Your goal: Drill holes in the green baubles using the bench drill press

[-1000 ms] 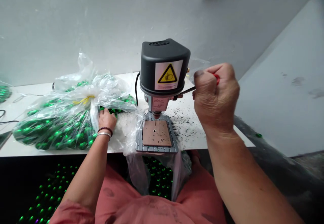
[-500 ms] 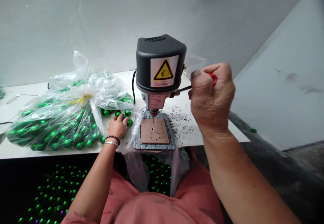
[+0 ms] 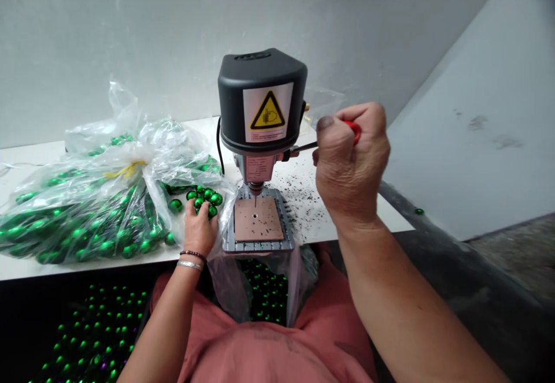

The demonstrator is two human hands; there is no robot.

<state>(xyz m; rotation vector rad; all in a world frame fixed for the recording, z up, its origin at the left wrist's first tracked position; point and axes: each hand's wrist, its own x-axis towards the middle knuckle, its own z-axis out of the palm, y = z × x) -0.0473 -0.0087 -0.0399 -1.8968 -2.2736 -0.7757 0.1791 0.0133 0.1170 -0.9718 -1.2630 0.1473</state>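
Observation:
My right hand (image 3: 353, 166) is closed around the red knob (image 3: 354, 132) of the lever on a small bench drill press (image 3: 262, 103). The thin bit (image 3: 255, 202) points down, above a brown square board (image 3: 259, 221) with a small hole; no ball lies on it. Left of the board, my left hand (image 3: 200, 230) has its fingers curled round a cluster of shiny green balls (image 3: 208, 194). How many are actually gripped is partly hidden by the fingers.
A big clear plastic bag of green balls (image 3: 78, 233), tied with yellow string, lies on the white table (image 3: 312, 230) at left. Dark shavings litter the table right of the drill. More green balls (image 3: 104, 325) fill dark space below. One ball (image 3: 419, 211) sits on the floor.
My left hand has drawn slightly towards me, and the green balls at its fingertips are bunched together more visibly. My right hand keeps its grip on the knob. The whole view has shifted a little.

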